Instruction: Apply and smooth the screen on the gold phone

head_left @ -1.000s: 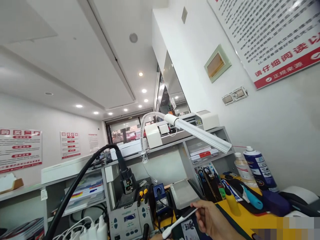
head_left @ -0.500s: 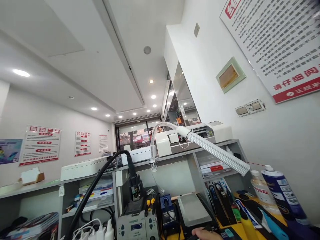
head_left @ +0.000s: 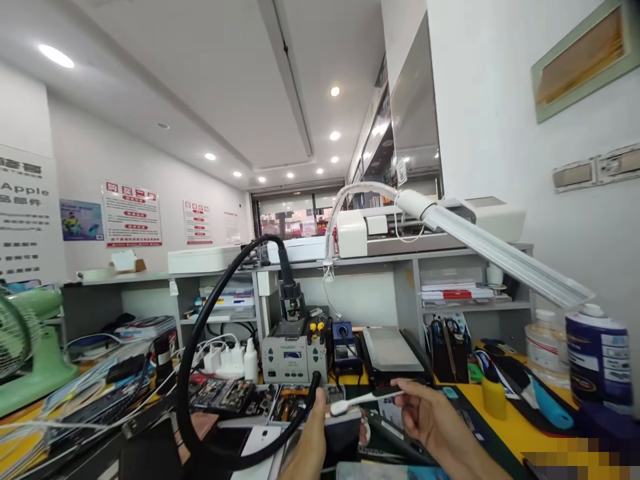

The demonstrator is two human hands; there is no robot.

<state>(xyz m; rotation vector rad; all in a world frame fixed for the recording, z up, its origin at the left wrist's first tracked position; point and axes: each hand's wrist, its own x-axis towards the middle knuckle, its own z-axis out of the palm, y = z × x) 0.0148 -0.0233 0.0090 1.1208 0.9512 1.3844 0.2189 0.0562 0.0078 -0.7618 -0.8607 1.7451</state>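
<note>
My left hand (head_left: 311, 440) is at the bottom middle, its thumb along the edge of a dark, flat phone-like device (head_left: 343, 435), which it grips. My right hand (head_left: 430, 421) is to the right, fingers pinched on the dark handle of a slim toothbrush (head_left: 367, 398). The brush's white head lies over the device's top edge, close to my left thumb; whether it touches cannot be made out. Behind my left hand, the black hose (head_left: 187, 353) of a soldering or hot-air station (head_left: 291, 360) loops down to a black handpiece. The device's lower part is partly hidden.
Circuit boards (head_left: 223, 395) and cables (head_left: 90, 400) crowd the bench on the left, beside a green fan (head_left: 43, 360). A lamp arm (head_left: 505, 257) reaches over the right side. A spray can (head_left: 597, 360), a clear bottle (head_left: 547, 347) and a tool holder (head_left: 450, 350) stand there.
The view has tilted down and turned slightly left, showing more of the bench. Both hands now show, with the toothbrush and the device; earlier only a few fingers showed at the bottom edge.
</note>
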